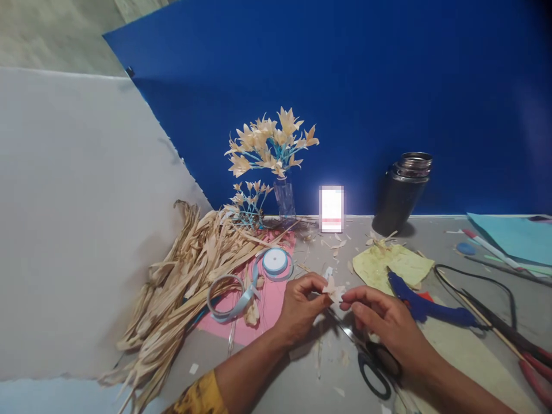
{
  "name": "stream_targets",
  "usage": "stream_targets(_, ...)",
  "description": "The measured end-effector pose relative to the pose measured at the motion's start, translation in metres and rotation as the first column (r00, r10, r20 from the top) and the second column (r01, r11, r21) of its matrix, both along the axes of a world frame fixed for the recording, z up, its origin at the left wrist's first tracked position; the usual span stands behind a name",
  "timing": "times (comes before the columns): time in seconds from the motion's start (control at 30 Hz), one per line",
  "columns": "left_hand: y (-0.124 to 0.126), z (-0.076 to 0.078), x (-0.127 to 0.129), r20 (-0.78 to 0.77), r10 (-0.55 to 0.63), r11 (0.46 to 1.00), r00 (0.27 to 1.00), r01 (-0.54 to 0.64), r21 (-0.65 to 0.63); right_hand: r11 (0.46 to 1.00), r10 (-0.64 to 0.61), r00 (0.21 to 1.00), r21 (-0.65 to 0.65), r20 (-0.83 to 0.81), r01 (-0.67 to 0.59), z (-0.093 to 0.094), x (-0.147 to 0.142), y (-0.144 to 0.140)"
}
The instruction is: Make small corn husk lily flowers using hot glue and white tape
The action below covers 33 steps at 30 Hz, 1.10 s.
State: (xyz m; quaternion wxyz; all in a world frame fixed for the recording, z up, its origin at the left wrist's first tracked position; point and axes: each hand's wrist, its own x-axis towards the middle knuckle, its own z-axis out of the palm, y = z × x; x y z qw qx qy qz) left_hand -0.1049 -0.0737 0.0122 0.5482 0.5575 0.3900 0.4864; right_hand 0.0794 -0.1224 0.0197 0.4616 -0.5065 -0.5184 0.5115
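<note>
Between the thumb and fingers of my left hand (302, 302) is a small pale dried-husk flower (333, 290) with pointed petals. My right hand (383, 322) is just right of it, loosely curled with the fingertips at the petals' edge. I see nothing held between its thumb and fingers; whether it touches a petal is hard to tell. Scissors with black handles (374, 374) lie on the table below my hands, partly hidden by the right one. A blue glue gun (431, 305) rests on the right, beyond my right hand.
Dried husks (185, 287) are heaped at left, beside blue ribbon spools (275, 261) on pink paper (241, 330). Husk flowers stand in a glass vase (284, 198) at the back. A lit screen (332, 210), dark flask (399, 195), yellow sheet (366, 267) and pliers (535, 368) are around.
</note>
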Motion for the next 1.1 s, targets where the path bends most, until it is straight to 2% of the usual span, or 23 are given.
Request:
stream_targets(0.17, 0.000, -0.002, 0.004, 0.057, -0.068, 0.990, 0.996, 0.075, -0.120, 0.999, 0.041, 0.998, -0.004, 0.041, -0.041, -0.001, 0.002, 0.002)
stream_targets(0.37, 0.001, -0.002, 0.007, 0.107, -0.053, 0.987, 0.993, 0.068, -0.144, 0.999, 0.037, 0.985, 0.023, 0.166, -0.041, -0.005, 0.004, 0.005)
stream_targets(0.53, 0.001, -0.005, 0.007, 0.085, -0.095, 0.982, 0.992, 0.108, -0.155, 0.998, -0.001, 0.990, 0.057, 0.143, -0.007, -0.005, 0.005, 0.005)
stream_targets(0.73, 0.003, -0.012, 0.007, 0.160, -0.145, 0.950, 0.976, 0.183, -0.253, 0.998, 0.023, 0.995, 0.051, 0.094, -0.028, -0.004, 0.006, 0.003)
stream_targets(1.0, -0.004, -0.009, 0.010, 0.076, -0.175, 0.944, 0.982, 0.189, -0.271, 1.000, 0.003, 0.999, -0.001, 0.038, -0.002, -0.005, 0.006, 0.004)
stream_targets(1.1, -0.006, -0.008, 0.011, 0.015, -0.240, 0.928, 0.971, 0.234, -0.291, 1.000, -0.008, 0.999, 0.014, 0.037, 0.008, -0.004, 0.007, 0.005)
